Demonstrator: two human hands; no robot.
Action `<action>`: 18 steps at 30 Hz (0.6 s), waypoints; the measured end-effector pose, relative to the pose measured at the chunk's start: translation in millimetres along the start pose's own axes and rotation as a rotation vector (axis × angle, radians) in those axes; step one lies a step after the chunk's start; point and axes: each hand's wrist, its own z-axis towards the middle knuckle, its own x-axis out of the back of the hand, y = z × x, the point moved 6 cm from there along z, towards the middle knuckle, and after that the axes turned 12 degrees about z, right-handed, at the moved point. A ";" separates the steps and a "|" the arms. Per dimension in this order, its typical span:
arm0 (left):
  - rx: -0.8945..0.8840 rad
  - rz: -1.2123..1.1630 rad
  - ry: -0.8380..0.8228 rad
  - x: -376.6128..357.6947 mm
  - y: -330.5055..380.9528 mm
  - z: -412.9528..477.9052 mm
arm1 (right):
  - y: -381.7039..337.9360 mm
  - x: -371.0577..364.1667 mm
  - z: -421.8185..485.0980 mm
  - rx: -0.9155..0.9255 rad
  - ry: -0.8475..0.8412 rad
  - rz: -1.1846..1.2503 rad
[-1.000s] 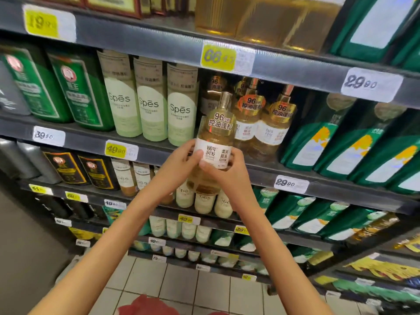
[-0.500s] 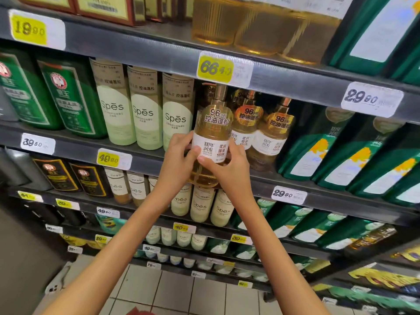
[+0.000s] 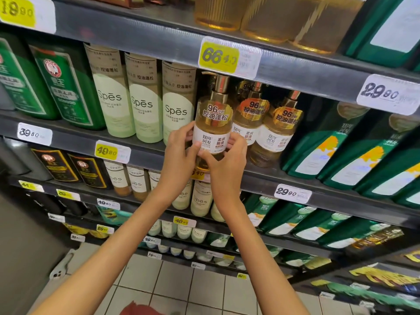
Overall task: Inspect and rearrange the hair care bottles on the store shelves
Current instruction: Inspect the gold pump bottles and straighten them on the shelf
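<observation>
An amber pump bottle [image 3: 213, 123] with a white label and gold pump stands upright at the front edge of the second shelf [image 3: 75, 142]. My left hand [image 3: 179, 155] grips its left side and my right hand [image 3: 227, 162] grips its lower right, thumbs over the label. It sits just right of three pale green Spes bottles [image 3: 141, 103] and left of two matching amber bottles [image 3: 268, 126]. My hands hide whether its base rests on the shelf.
Dark green bottles [image 3: 66, 87] fill the shelf's left end, slanted green ones [image 3: 336, 144] the right. The shelf above [image 3: 159, 42] hangs close over the pump top. Lower shelves carry more Spes and green bottles. White floor tiles [image 3: 172, 283] lie below.
Both hands have carried the amber bottle up and back from in front of the shelf into the gap beside the Spes bottles. The view has moved closer to the shelf.
</observation>
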 end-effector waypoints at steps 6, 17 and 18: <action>0.108 -0.043 -0.020 -7.8 -23.2 -17.4 | 5.1 -7.7 5.7 0.059 0.059 -0.091; 0.089 -0.028 -0.096 -10.8 -22.0 -21.2 | 28.5 -2.4 -23.5 -0.005 -0.077 -0.141; 0.084 -0.029 -0.107 -11.7 -21.7 -20.5 | 31.1 -2.3 -24.7 -0.013 -0.104 -0.151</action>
